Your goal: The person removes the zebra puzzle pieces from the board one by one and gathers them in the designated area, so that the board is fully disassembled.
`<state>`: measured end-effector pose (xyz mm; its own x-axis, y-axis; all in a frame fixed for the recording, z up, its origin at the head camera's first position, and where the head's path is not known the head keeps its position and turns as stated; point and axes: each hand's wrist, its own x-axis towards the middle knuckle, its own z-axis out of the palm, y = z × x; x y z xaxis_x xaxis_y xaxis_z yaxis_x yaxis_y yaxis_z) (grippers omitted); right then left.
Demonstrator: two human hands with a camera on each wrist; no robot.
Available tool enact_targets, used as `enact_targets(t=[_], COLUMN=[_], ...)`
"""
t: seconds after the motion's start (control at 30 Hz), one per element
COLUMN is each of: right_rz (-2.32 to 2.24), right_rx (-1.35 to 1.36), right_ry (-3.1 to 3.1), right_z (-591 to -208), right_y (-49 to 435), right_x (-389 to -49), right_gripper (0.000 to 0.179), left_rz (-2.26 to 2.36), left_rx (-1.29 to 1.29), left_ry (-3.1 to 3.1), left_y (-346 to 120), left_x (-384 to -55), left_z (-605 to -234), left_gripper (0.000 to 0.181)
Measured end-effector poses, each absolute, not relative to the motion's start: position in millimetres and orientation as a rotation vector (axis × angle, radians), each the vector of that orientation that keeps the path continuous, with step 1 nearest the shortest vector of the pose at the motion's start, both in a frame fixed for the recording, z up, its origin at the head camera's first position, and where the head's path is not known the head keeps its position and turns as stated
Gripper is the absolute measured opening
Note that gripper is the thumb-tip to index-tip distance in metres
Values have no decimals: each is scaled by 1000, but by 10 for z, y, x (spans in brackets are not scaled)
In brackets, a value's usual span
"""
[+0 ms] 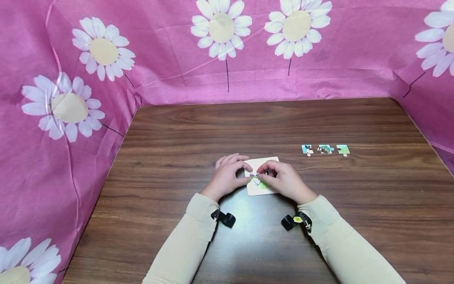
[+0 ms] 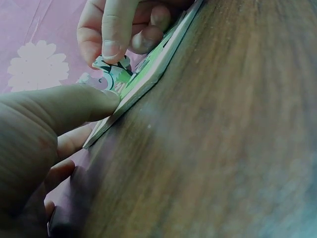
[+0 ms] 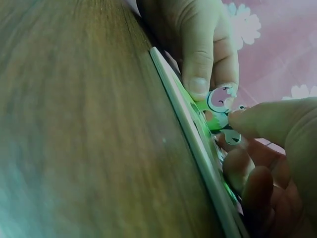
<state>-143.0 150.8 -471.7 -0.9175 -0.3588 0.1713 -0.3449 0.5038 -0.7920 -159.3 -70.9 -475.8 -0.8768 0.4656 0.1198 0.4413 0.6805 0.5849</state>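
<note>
A small cream puzzle board (image 1: 265, 162) lies on the wooden table (image 1: 248, 126) in front of me, with both hands on it. My left hand (image 1: 244, 173) holds the board's left edge, its thumb (image 2: 74, 106) pressed against the rim (image 2: 148, 82). My right hand (image 1: 265, 175) pinches a green and white puzzle piece (image 2: 113, 73) over the board's middle. In the right wrist view the piece (image 3: 220, 101) sits between the left hand's thumb (image 3: 198, 74) and my right thumb (image 3: 262, 121), just above the board (image 3: 198, 144). Whether the piece is seated in the board is hidden.
Three loose puzzle pieces (image 1: 307, 149) (image 1: 325, 149) (image 1: 343, 149) lie in a row to the right of the board. Pink cloth with white daisies (image 1: 220, 47) walls in the table at the back and both sides.
</note>
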Motion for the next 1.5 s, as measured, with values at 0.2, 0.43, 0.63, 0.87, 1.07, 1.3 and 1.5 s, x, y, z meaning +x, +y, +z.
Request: enact_targets(t=[0.2,0.43,0.63,0.87,1.07,1.3,1.5], right_rz=[-1420,-1342,-1251,-1202,-1191,-1212,-1362], right_rx=[-672,-732,-688,-618,-583,-580,-798], right_ry=[2656,2727,2823,2905,2942,2962,2887], right_z=[-4716,-4719,-4682,-4696,-4691,-4721,-4805], right_y=[1548,1515,1439,1383,1352,1363,1450], right_x=[-1441,-1448,-1429,-1411,-1398,-1381,-1402], right_gripper=[11,10,9,8,9,8,11], left_rz=[972,963,922,889,891,886,894], left_rx=[773,766,770,774,770,770,785], left_ry=[2844,2841,2850,2858,2859,2857,2841], left_y=[-701,-705,-714,-712,-709,-706,-699], left_x=[-1591,-1589,-1593,-1594,-1592,-1582,-1581], left_z=[-4745,-4734,-4726,-4717,-4713,-4723,-4719], left_gripper=[23,22,23,23,22,21,23])
